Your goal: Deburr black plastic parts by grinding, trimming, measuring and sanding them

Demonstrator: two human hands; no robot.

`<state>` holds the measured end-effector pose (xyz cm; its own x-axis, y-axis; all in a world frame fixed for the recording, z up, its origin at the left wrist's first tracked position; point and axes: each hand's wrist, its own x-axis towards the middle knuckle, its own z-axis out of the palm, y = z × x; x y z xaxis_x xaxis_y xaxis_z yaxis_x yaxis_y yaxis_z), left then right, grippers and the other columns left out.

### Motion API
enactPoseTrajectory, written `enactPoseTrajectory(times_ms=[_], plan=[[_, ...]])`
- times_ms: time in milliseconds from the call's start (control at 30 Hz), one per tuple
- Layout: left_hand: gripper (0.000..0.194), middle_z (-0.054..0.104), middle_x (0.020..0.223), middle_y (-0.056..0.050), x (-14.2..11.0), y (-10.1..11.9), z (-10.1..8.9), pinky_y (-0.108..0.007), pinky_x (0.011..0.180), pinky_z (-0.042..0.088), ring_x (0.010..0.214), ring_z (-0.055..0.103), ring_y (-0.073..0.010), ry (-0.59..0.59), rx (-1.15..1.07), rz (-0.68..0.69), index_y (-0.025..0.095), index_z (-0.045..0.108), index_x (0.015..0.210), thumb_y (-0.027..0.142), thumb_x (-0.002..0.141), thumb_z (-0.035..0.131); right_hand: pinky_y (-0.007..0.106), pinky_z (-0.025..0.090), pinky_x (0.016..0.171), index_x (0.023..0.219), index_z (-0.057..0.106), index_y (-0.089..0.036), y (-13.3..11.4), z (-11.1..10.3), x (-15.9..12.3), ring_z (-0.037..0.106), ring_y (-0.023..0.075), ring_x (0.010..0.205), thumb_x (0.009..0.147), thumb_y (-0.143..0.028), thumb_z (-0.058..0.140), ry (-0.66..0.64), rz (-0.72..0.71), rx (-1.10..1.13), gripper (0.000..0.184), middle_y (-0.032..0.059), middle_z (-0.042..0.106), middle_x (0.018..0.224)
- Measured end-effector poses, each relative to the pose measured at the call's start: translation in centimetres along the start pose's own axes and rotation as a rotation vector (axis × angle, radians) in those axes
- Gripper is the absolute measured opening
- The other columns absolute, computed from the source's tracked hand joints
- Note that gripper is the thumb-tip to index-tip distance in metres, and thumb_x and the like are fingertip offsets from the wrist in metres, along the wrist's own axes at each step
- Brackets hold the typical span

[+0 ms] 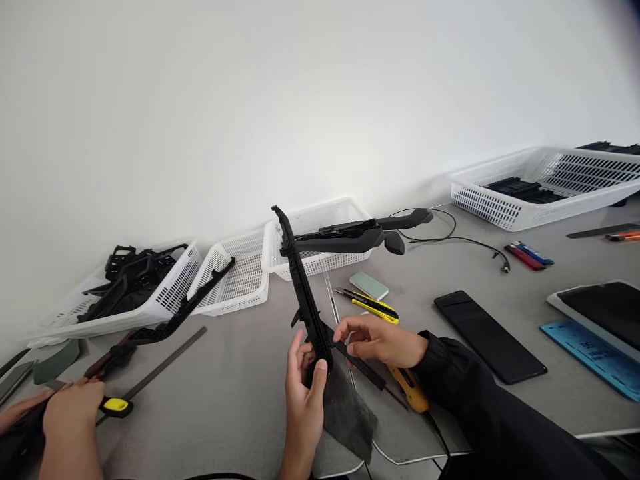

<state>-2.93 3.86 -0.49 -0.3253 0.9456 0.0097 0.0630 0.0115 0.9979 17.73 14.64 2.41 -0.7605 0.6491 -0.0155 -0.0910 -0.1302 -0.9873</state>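
Note:
My left hand (305, 393) is closed around the lower end of a long black plastic trim piece (303, 287), which rises tilted toward the back left. My right hand (383, 340) is beside that lower end with thumb and fingers pinched. Whatever lies in the pinch is dark and partly hidden. Below the right fingers extends a slim dark tool with a thin metal tip (373, 377); I cannot tell whether the fingers hold it. A yellow corded hand tool (409, 388) lies under the right wrist. Dark grey abrasive cloth (350, 413) hangs near the table's front edge.
Behind are white baskets (243, 303), some with black parts. A yellow utility knife (373, 305), pale green block (369, 285) and black phone-like slab (487, 337) lie on the grey table. At left, another person's hands (75, 407) work near a metal file (167, 363).

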Motion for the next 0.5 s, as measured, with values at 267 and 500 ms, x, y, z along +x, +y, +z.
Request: enactPoseTrajectory(times_ms=[267, 500], plan=[[0.080, 0.073, 0.131, -0.011, -0.07, 0.50, -0.03, -0.044, 0.117, 0.052, 0.128, 0.069, -0.0286, -0.016, 0.014, -0.010, 0.026, 0.051, 0.162, 0.066, 0.096, 0.073, 0.032, 0.050, 0.074, 0.104, 0.083, -0.019, 0.00, -0.12, 0.43, 0.065, 0.0178, 0.076, 0.093, -0.019, 0.067, 0.169, -0.039, -0.533, 0.020, 0.0024, 0.077, 0.083], [0.081, 0.073, 0.133, -0.012, -0.10, 0.75, -0.03, -0.043, 0.116, 0.053, 0.129, 0.070, -0.0290, -0.013, 0.018, -0.011, 0.026, 0.052, 0.161, 0.067, 0.095, 0.073, 0.042, 0.049, 0.090, 0.107, 0.084, -0.022, 0.65, 0.12, 0.57, 0.065, 0.0278, 0.098, 0.093, -0.004, 0.063, 0.137, -0.186, -0.944, 0.031, 0.0071, 0.083, 0.098]])
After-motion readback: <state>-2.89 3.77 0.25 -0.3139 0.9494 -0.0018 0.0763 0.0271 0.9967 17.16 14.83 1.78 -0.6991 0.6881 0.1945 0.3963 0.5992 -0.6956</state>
